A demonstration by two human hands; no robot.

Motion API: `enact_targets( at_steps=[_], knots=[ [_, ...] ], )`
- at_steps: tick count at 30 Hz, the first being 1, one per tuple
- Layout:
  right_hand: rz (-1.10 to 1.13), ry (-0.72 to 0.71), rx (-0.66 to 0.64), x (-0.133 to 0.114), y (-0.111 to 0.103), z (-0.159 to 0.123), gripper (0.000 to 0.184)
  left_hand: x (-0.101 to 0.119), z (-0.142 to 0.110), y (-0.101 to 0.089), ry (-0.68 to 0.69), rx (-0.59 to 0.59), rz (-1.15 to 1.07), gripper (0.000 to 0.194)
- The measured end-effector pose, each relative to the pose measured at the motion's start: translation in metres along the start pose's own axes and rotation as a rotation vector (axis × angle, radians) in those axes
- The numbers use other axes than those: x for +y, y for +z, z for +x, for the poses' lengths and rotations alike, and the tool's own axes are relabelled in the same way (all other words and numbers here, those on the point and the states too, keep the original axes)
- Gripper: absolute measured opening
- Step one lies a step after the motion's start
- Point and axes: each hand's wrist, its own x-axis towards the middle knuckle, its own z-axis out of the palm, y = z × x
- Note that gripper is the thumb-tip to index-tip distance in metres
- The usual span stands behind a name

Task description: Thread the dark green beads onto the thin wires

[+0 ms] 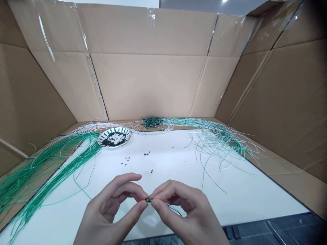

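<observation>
Between the fingertips of both hands is a small dark beaded piece [148,200] with light spots. My left hand [114,204] pinches its left end between thumb and finger. At the other end, my right hand [178,204] pinches it too, and thin dark strands [176,210] trail from under these fingers. Several loose black beads [127,159] lie on the white board beyond the hands, with a short row of beads [146,153] and a pair [152,171] nearby. Farther back, a striped plate [128,136] holds many black beads.
Long green strands [51,180] spread along the left side, with white strands [87,127] behind them. A bundle of finished-looking dark beaded ends [153,121] lies at the back, its strands [224,139] fanning right. Cardboard walls [153,85] enclose the white board [242,197].
</observation>
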Motion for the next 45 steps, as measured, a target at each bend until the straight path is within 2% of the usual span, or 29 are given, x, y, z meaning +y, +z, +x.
enact_targets(
  at_steps=[5, 10, 20, 22, 29, 32, 34, 36, 38, 40, 42, 44, 45],
  knots=[
    [0.009, -0.033, -0.01, 0.009, -0.005, -0.001, 0.011, 0.0, 0.001, 0.002, -0.053, -0.018, 0.031, 0.021],
    [-0.018, -0.044, -0.007, 0.012, -0.007, -0.003, 0.005, -0.004, 0.003, 0.002, -0.048, -0.036, 0.032, 0.019],
    [-0.146, 0.017, 0.013, 0.013, -0.012, -0.004, 0.015, -0.007, 0.005, 0.003, -0.046, -0.068, 0.051, 0.018],
    [-0.161, 0.025, 0.032, 0.013, -0.011, -0.005, 0.012, -0.007, 0.004, 0.005, -0.051, -0.063, 0.058, 0.017],
    [-0.062, 0.057, 0.055, 0.015, -0.01, -0.007, 0.003, -0.01, 0.0, 0.014, -0.035, -0.048, 0.075, 0.015],
    [-0.013, 0.093, 0.133, 0.015, -0.015, -0.01, 0.005, -0.011, -0.001, 0.016, -0.01, 0.005, 0.084, 0.014],
    [0.055, 0.114, 0.149, 0.015, -0.017, -0.011, 0.013, -0.011, -0.002, 0.016, 0.003, 0.014, 0.089, 0.014],
    [0.096, 0.121, 0.12, 0.017, -0.016, -0.012, 0.017, -0.013, -0.001, 0.017, 0.003, -0.018, 0.091, 0.015],
    [0.117, 0.119, 0.102, 0.022, -0.016, -0.01, 0.008, -0.017, 0.004, 0.017, 0.0, -0.078, 0.094, 0.018],
    [0.123, 0.108, 0.158, 0.03, -0.017, -0.004, 0.019, -0.027, 0.015, 0.017, 0.021, -0.171, 0.178, 0.023],
    [0.106, 0.096, 0.248, 0.042, -0.021, 0.004, 0.025, -0.041, 0.033, 0.019, 0.071, -0.272, 0.392, 0.033],
    [0.082, 0.105, 0.287, 0.056, -0.026, 0.012, 0.028, -0.058, 0.052, 0.024, 0.072, -0.24, 0.559, 0.037],
    [0.074, 0.121, 0.286, 0.062, -0.029, 0.014, 0.028, -0.066, 0.061, 0.028, 0.066, -0.2, 0.642, 0.033]
  ],
)
